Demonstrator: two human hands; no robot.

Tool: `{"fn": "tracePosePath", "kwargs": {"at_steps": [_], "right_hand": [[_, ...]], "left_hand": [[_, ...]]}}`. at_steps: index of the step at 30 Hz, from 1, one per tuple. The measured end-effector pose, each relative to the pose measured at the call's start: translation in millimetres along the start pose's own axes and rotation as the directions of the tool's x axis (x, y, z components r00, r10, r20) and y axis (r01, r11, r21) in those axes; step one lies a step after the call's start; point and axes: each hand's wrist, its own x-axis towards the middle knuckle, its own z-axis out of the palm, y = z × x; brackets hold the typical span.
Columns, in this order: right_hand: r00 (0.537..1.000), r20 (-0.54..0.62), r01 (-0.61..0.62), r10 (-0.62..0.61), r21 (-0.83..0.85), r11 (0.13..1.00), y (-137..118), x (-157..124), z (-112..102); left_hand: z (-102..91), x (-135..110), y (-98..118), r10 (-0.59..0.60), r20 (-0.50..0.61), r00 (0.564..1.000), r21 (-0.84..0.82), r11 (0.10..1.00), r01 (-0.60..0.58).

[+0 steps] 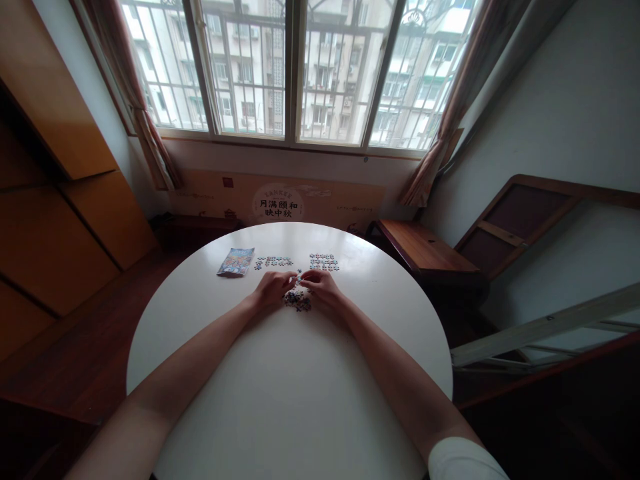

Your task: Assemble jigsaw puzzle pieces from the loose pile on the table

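Note:
Both my hands rest on a round white table (280,400), fingertips meeting above a small heap of loose jigsaw pieces (298,301). My left hand (273,289) is curled, its fingers pinched toward the right hand. My right hand (323,287) is curled too, its fingers pinching a tiny piece at the spot where the hands meet. What exactly sits between the fingertips is too small to make out. Beyond the hands lie two rows of laid-out pieces, one on the left (273,263) and one on the right (323,262).
A small printed packet (235,262) lies on the table, left of the rows. A wooden bench (425,250) stands right of the table, orange cabinets (60,220) on the left. A barred window (295,67) and a cardboard panel (277,200) fill the far wall.

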Motion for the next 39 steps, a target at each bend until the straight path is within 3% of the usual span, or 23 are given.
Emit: {"fn": "tracePosePath", "kwargs": {"at_steps": [39], "right_hand": [[1.000, 0.000, 0.001, -0.001, -0.011, 1.000, -1.1, -1.2, 1.9]], "left_hand": [[0.6, -0.3, -1.5, 0.007, 0.007, 1.000, 0.039, 0.999, -0.008]]}}
